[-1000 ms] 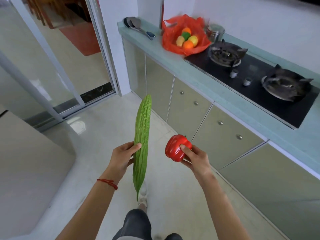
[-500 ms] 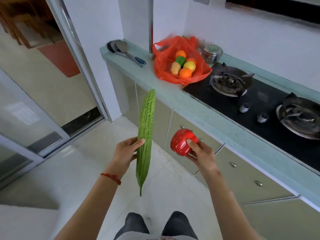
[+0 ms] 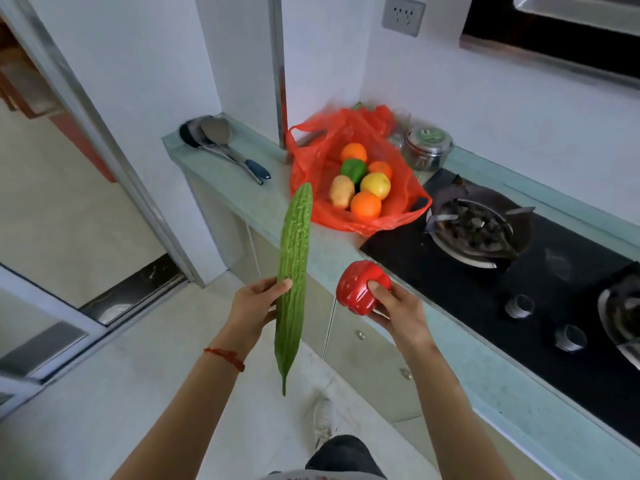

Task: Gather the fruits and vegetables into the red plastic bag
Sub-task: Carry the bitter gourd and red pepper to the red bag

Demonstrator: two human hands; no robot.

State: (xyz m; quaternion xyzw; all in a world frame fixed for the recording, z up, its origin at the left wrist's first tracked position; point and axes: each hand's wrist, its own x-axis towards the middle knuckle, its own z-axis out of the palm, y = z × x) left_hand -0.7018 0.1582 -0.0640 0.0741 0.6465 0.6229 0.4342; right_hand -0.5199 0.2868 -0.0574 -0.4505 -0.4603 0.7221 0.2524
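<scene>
no writing legible; left grip (image 3: 254, 306) clasps bitter gourd (image 3: 293, 268), right grip (image 3: 398, 308) red pepper (image 3: 360, 287).

Pale green counter (image 3: 332, 247); red plastic bag (image 3: 313, 164), ladles (image 3: 211, 133), steel jar (image 3: 429, 148) on it

No readable txt, labels or nos. anywhere.

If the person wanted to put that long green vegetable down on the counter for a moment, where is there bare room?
The countertop is bare between the spatulas and the red plastic bag, and along its front edge running right before the black stove. It is crowded behind the bag, where a steel canister stands close against it.
</scene>
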